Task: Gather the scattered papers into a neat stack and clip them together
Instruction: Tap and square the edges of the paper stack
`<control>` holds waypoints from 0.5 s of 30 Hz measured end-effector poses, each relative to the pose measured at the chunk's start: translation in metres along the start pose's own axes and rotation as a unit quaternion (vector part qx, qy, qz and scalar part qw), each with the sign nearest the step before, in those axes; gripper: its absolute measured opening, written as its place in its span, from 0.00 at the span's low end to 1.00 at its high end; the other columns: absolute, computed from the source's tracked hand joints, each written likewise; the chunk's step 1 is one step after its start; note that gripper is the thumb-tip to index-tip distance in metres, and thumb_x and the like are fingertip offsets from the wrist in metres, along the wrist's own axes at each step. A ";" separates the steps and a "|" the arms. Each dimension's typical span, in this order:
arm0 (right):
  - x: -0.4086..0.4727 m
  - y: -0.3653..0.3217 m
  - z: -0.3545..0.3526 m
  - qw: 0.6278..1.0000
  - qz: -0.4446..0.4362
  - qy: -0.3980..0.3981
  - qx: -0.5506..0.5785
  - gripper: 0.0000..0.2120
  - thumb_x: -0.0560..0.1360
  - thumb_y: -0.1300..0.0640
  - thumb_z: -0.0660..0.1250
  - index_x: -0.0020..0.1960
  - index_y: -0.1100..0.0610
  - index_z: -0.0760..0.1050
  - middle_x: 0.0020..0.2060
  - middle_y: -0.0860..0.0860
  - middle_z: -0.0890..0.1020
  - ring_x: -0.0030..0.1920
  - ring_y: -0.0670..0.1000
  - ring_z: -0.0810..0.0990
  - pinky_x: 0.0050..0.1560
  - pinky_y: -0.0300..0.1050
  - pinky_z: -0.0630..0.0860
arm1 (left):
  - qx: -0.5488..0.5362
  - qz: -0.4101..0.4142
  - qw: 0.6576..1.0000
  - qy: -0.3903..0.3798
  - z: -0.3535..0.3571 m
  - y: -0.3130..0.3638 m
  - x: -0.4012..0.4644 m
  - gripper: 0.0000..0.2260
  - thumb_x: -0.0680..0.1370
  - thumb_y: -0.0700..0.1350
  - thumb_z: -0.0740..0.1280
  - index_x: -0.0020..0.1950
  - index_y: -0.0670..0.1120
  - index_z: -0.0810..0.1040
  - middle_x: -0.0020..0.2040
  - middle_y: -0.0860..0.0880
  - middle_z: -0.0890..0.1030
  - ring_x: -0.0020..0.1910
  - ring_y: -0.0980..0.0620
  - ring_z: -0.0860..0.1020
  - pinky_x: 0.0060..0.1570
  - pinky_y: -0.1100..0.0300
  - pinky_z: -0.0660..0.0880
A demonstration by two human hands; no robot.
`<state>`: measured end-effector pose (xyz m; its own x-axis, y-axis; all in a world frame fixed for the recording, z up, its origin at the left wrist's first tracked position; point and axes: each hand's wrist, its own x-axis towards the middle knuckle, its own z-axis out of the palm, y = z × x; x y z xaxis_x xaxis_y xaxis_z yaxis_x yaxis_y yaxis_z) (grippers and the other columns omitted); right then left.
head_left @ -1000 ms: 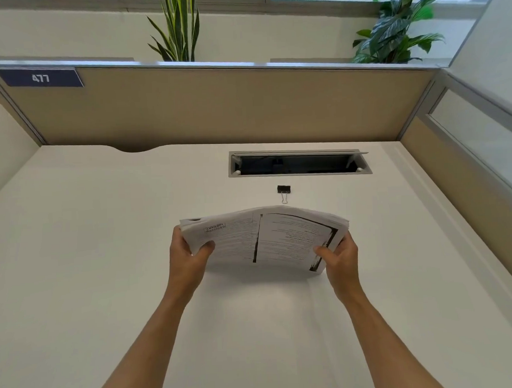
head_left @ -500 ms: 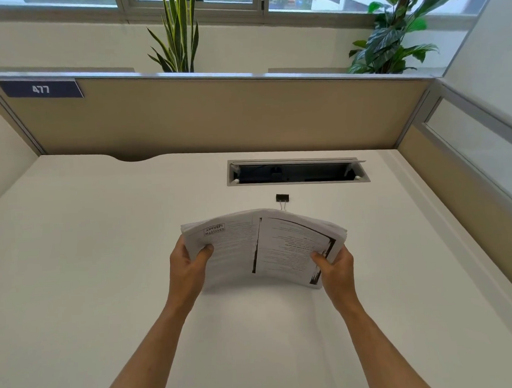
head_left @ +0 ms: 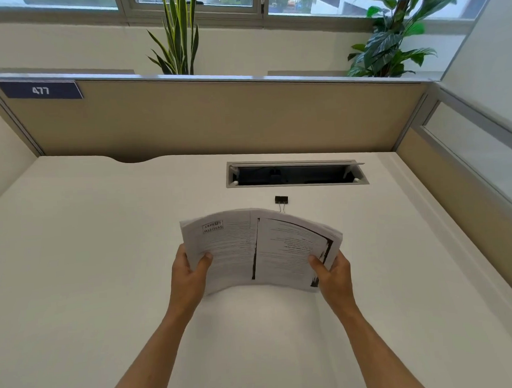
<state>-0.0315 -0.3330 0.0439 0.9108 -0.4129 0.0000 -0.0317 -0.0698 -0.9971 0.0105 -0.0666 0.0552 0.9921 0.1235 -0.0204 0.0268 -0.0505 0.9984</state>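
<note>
A stack of printed papers (head_left: 260, 246) is held above the white desk (head_left: 91, 274), bowed upward in the middle, with printed text and dark photocopy bands on the top sheet. My left hand (head_left: 189, 274) grips its near left corner, thumb on top. My right hand (head_left: 331, 274) grips the near right corner the same way. A small black binder clip (head_left: 281, 199) lies on the desk just beyond the stack's far edge, its wire handles partly hidden by the paper.
An open cable slot (head_left: 296, 174) is cut into the desk behind the clip. Beige partition panels (head_left: 216, 119) close the back and right side, with a "477" sign (head_left: 40, 90) at left. Two plants (head_left: 177, 36) stand behind the partition.
The stack has stayed gripped in both hands and risen slightly toward the clip, now covering part of its handles. The camera has tilted up a little.
</note>
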 end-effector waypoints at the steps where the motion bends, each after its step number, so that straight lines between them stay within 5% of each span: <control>1: 0.001 -0.002 -0.001 1.000 0.002 -0.001 0.009 0.14 0.76 0.66 0.67 0.61 0.58 0.76 0.53 0.52 0.83 0.54 0.51 0.81 0.48 0.40 0.81 | 0.006 0.006 1.000 0.002 -0.001 0.003 0.001 0.10 0.79 0.38 0.67 0.59 0.47 0.73 0.54 0.51 0.80 0.54 0.51 0.79 0.48 0.60 0.76; 7: 0.005 -0.013 -0.008 0.992 0.051 0.025 0.112 0.15 0.74 0.69 0.66 0.55 0.53 0.78 0.49 0.48 0.85 0.49 0.48 0.84 0.44 0.41 0.81 | 0.003 0.032 0.999 0.025 -0.008 0.017 0.017 0.10 0.79 0.42 0.68 0.58 0.47 0.72 0.48 0.46 0.82 0.46 0.50 0.80 0.45 0.57 0.76; 11: 0.005 -0.019 -0.007 0.975 0.084 0.073 0.193 0.16 0.75 0.69 0.65 0.59 0.56 0.76 0.53 0.52 0.83 0.52 0.51 0.82 0.49 0.46 0.79 | -0.116 -0.076 0.990 0.024 -0.006 0.011 0.015 0.12 0.76 0.50 0.71 0.56 0.46 0.75 0.46 0.48 0.80 0.43 0.51 0.79 0.44 0.57 0.76; 15: -0.004 -0.016 0.006 0.941 0.154 0.098 0.283 0.20 0.75 0.70 0.63 0.64 0.56 0.75 0.54 0.53 0.83 0.54 0.53 0.81 0.48 0.46 0.77 | -0.272 -0.166 0.948 -0.020 0.017 0.004 -0.005 0.27 0.68 0.59 0.75 0.59 0.48 0.71 0.49 0.47 0.82 0.47 0.49 0.82 0.48 0.51 0.79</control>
<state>-0.0317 -0.3247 0.0597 0.7987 -0.4985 -0.3370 -0.0061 0.5533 -0.8329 0.0074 -0.0845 0.0584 0.9443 0.0046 -0.3292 0.2822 0.5034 0.8166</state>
